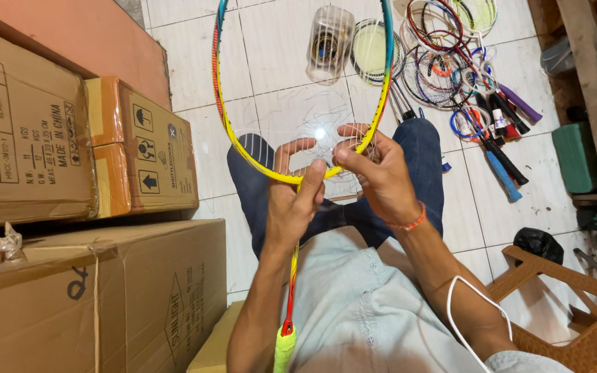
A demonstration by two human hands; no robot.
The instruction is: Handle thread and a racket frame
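Observation:
I hold a badminton racket with a yellow, red and blue frame (228,124), head pointing away from me and its yellow-green grip (284,347) near my chest. My left hand (291,197) closes around the throat where the frame meets the shaft, thumb up against the rim. My right hand (374,169) pinches thin clear string (319,131) at the bottom of the frame, with loose loops of it trailing inside the hoop. An orange band is on my right wrist. My legs in blue jeans lie under the racket.
Stacked cardboard boxes (91,276) stand at my left. A clear plastic reel of string (328,43) and a pile of rackets (461,76) lie on the white tiled floor ahead. An orange plastic stool (575,311) is at my right, wooden shelving (592,83) beyond it.

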